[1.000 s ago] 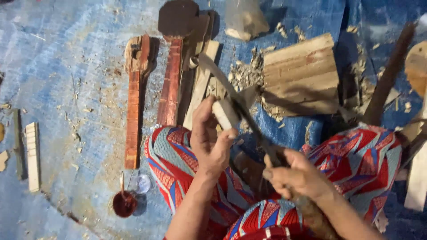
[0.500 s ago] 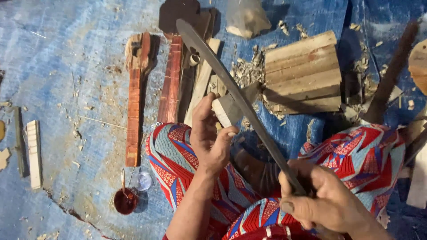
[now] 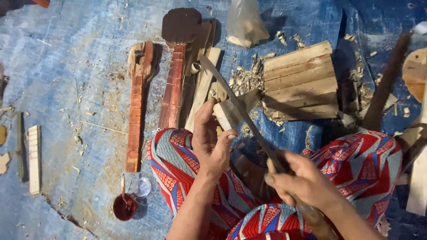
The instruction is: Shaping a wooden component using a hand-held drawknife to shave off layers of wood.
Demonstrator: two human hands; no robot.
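Head view looks straight down at my lap, and I take the pale wood block (image 3: 224, 113) as my landmark for everything else. My left hand (image 3: 211, 142) is clasped around the near end of that block, thumb on one side and fingers on the other, holding it upright just past my knee. My right hand (image 3: 302, 182) is clenched on the handle of a long machete (image 3: 235, 104), whose blade runs up and away, crossing over the right face of the block and ending beyond it near the dark paddle-shaped piece (image 3: 180, 24).

To shave this well, I judge the blade should meet the block at a shallow angle, cutting away from the holding hand, with the left fingertips kept below the line of the edge (they sit close to it now). Short controlled strokes would suit better than heavy chops, since the block is small and hand-held.

Left of the block lie two reddish instrument necks (image 3: 135, 106) side by side on the blue tarp (image 3: 66, 66), and nearer me on that side sits a small cup of dark red stain (image 3: 123, 206). Right of the block is a stack of planks (image 3: 300, 82) with wood shavings (image 3: 244, 80) scattered between. Beyond the block lies a clear plastic bag (image 3: 244, 22).
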